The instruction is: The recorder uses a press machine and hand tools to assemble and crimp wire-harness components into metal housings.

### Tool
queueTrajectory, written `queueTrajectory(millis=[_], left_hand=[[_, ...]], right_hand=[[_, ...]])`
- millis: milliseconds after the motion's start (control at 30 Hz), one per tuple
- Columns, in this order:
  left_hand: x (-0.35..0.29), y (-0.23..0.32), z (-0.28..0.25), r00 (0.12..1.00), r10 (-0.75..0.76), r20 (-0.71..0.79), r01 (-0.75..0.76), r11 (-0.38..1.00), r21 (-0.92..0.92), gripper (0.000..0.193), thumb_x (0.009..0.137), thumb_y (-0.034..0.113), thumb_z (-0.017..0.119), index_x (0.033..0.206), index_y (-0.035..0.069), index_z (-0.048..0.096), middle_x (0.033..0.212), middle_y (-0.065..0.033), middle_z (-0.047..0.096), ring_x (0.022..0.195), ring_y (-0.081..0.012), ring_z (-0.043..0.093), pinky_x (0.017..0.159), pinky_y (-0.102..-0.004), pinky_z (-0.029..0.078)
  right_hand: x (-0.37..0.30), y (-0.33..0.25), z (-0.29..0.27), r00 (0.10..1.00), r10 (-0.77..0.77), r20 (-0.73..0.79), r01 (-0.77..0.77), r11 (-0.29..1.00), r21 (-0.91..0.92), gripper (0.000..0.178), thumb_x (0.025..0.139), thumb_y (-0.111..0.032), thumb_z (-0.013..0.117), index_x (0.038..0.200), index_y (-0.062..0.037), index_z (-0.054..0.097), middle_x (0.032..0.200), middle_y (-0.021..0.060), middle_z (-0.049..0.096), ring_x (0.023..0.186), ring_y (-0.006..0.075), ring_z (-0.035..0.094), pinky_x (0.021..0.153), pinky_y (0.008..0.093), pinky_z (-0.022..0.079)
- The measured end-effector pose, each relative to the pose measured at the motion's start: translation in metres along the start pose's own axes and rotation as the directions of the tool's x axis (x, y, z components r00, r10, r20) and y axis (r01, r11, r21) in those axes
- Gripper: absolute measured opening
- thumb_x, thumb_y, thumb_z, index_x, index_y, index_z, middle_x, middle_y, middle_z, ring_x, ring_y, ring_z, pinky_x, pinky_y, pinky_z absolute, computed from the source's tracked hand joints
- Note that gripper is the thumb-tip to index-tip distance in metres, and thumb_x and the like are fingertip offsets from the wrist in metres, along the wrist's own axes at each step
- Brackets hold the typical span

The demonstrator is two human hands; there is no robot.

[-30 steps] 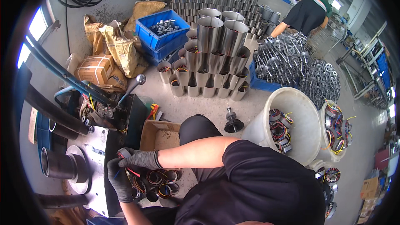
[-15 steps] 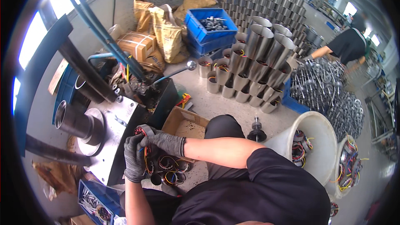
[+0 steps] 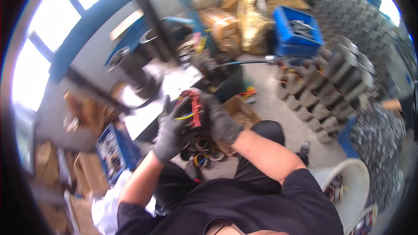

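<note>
Between my gloved hands is a motor stator (image 3: 195, 106), a ring-shaped winding with red, yellow and blue wires. My left hand (image 3: 170, 131) grips its left side, with the yellow and blue wires by the fingers. On its right side my right hand (image 3: 220, 121) is closed. The grip is blurred by motion, and both palms hide much of the stator. Below the hands, more stators (image 3: 202, 159) with coloured wires lie on the floor between my legs. Just beyond the hands is the white-looking top of a press table (image 3: 141, 115).
A dark cylinder (image 3: 130, 72) stands on the press table. A cardboard box (image 3: 244, 112) lies right of my hands. Steel tubes (image 3: 313, 100) are stacked at right, near a blue crate (image 3: 296, 41). A white bucket (image 3: 359, 178) holds stators. A blue bin (image 3: 115, 150) is at left.
The view has swung left, so the scene appears shifted right. My right hand has moved from the stator's upper edge to its right side, and the stator sits between both hands.
</note>
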State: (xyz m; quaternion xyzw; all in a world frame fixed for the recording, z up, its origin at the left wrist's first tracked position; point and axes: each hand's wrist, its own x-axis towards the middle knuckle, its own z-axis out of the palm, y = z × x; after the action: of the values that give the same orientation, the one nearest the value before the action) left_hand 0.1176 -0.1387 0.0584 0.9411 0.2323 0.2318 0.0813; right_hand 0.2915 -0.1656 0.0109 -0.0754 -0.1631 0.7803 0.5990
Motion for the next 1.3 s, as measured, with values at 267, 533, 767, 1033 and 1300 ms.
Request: queueTrajectory(millis=[267, 533, 767, 1033, 1300], left_hand=[[-0.012, -0.005, -0.03, 0.994, -0.109, 0.002, 0.102, 0.929, -0.357, 0.046, 0.077, -0.001, 0.086, 0.12, 0.009, 0.072, 0.146, -0.0144, 0.054, 0.128, -0.0259, 0.06, 0.101, -0.0357, 0.056], [0.01, -0.076, -0.065, 0.928, -0.335, -0.163, 0.259, 0.894, -0.366, 0.03, 0.077, 0.008, 0.086, 0.104, 0.007, 0.073, 0.106, -0.0122, 0.067, 0.1, -0.0255, 0.068, 0.086, -0.038, 0.056], [0.059, -0.18, -0.148, 0.852, -0.293, -0.434, 0.351, 0.935, 0.058, 0.028, 0.086, 0.015, 0.081, 0.112, 0.005, 0.074, 0.112, -0.0097, 0.07, 0.095, -0.0197, 0.07, 0.086, -0.0342, 0.056], [0.083, -0.235, -0.161, 0.784, -0.53, -0.323, 0.598, 0.784, 0.166, 0.046, 0.088, 0.044, 0.08, 0.114, 0.006, 0.076, 0.103, -0.0105, 0.078, 0.095, -0.0189, 0.07, 0.09, -0.034, 0.053], [0.063, -0.284, -0.175, 0.821, -0.475, -0.316, 0.522, 0.849, 0.079, 0.044, 0.086, 0.036, 0.084, 0.116, 0.004, 0.075, 0.104, -0.0091, 0.078, 0.095, -0.0158, 0.069, 0.091, -0.0323, 0.053]], right_hand=[[0.005, 0.01, 0.031, 0.992, -0.119, 0.04, 0.122, 0.989, -0.08, 0.061, 0.097, -0.053, 0.059, 0.139, -0.0086, 0.054, 0.129, 0.01, 0.065, 0.112, 0.0243, 0.068, 0.095, 0.0389, 0.059], [0.026, 0.016, -0.011, 0.993, 0.049, 0.111, -0.025, 0.978, -0.207, 0.073, 0.097, -0.065, 0.052, 0.146, -0.0105, 0.049, 0.141, 0.0144, 0.059, 0.12, 0.0308, 0.064, 0.099, 0.0494, 0.052], [0.042, 0.02, -0.022, 0.99, 0.079, -0.12, -0.109, 0.958, -0.267, 0.049, 0.101, -0.052, 0.058, 0.096, -0.0061, 0.075, 0.091, 0.0139, 0.076, 0.086, 0.0281, 0.074, 0.079, 0.0399, 0.057], [0.051, 0.02, -0.031, 0.987, 0.033, -0.159, -0.112, 0.849, -0.516, 0.047, 0.101, -0.048, 0.061, 0.088, -0.005, 0.074, 0.082, 0.0136, 0.075, 0.068, 0.0248, 0.07, 0.064, 0.037, 0.053], [0.042, 0.024, -0.003, 0.966, 0.217, -0.138, -0.255, 0.745, -0.616, 0.062, 0.105, -0.056, 0.051, 0.137, -0.0035, 0.06, 0.102, 0.016, 0.076, 0.099, 0.0227, 0.072, 0.094, 0.0368, 0.054]])
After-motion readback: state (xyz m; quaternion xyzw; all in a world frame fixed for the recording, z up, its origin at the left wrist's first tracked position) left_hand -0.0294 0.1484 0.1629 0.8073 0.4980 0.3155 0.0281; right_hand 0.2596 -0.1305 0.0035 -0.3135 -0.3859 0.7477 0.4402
